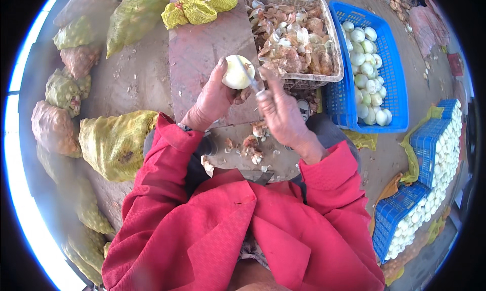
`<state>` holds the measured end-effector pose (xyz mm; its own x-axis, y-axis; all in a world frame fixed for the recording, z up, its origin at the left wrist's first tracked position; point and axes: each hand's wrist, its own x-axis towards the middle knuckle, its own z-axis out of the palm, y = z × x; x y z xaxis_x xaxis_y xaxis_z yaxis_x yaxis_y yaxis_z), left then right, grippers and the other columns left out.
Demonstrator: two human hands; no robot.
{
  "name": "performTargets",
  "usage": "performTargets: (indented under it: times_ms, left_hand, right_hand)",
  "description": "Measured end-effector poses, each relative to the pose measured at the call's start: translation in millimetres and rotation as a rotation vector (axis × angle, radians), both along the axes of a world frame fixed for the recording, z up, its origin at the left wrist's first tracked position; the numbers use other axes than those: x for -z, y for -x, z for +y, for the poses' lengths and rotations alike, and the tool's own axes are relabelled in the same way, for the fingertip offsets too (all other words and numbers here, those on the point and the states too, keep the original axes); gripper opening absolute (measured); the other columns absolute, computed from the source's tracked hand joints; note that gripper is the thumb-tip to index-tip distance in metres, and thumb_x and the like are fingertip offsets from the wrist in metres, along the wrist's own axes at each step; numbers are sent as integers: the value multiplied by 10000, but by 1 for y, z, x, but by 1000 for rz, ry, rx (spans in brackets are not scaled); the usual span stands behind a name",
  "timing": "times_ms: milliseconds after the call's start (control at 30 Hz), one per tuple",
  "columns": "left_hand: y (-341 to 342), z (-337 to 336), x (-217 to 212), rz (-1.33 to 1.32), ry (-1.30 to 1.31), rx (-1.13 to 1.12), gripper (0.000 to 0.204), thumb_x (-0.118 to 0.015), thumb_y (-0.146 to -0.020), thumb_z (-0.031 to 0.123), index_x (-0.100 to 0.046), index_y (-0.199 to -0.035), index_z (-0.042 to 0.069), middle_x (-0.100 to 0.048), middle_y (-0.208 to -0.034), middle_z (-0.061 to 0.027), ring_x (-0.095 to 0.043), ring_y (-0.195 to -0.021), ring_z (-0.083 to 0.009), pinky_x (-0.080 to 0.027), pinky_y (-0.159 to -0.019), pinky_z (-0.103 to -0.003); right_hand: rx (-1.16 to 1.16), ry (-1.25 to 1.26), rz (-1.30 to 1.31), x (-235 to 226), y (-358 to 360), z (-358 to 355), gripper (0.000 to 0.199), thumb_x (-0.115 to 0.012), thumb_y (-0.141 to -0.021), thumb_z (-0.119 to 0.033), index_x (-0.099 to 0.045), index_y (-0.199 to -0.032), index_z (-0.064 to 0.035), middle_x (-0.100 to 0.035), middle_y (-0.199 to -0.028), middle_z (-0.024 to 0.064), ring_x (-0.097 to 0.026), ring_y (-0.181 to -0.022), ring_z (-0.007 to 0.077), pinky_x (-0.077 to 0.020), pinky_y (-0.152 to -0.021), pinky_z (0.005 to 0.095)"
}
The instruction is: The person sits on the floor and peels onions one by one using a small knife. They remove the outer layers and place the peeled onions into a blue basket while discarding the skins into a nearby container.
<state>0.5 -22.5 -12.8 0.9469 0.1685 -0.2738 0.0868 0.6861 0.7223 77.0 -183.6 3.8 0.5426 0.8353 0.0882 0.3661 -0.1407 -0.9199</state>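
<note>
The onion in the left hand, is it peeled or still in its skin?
Peeled: the onion shows smooth pale flesh, with no brown skin visible.

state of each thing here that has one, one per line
onion: peeled white, held in left hand
knife: blade against the onion, gripped by right hand
white crate: heaped with peelings
blue crate: partly filled with peeled onions
mesh sack: full, lying on its side
</note>
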Motion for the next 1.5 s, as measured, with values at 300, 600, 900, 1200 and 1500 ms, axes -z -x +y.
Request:
performTargets:
  times_ms: [300,600,900,1200,1500]
  left_hand:
    - [-7,-12,-7,161,-56,-195,478,-289,-884,516,-489,-1052,115,-555,-871,4,-477,-669,-92,-363,-552,-231]
    - [-5,-11,5,37,-360,-209,436,-317,-902,461,-477,-1065,89,-526,-815,6,-457,-635,-83,-360,-549,-217]
    - [-2,-2,-1,-26,-85,-20,507,-295,-888,493,-465,-1095,62,-545,-838,-35,-474,-636,-113,-361,-548,-235]
    - [4,1,-4,-166,-16,81,528,-412,-847,457,-429,-1178,46,-573,-995,-93,-553,-758,-179,-425,-599,-272]
    - [1,1,-7,-176,-104,6,552,-601,-790,219,-341,-1246,48,-505,-1132,-96,-526,-987,-199,-463,-769,-321]
  right_hand:
    - [30,46,-58,5,6,14,506,-402,-894,-250,-210,-1297,-14,-554,-859,285,-544,-713,445,-427,-622,478]
    - [155,-35,-175,18,-4,41,408,-412,-892,-245,-356,-1234,-31,-575,-644,203,-568,-604,369,-445,-557,433]
    - [65,-290,836,7,-12,34,281,-411,-913,-318,-514,-932,-57,-457,-592,-2,-412,-426,56,-347,-371,184]
    - [480,-287,1096,-1,-54,36,174,-438,-896,-228,-456,-973,-73,-483,-618,27,-440,-420,108,-366,-355,247]
    - [368,-108,654,8,-54,38,189,-542,-808,-176,-532,-869,3,-537,-627,32,-450,-428,87,-366,-367,237]
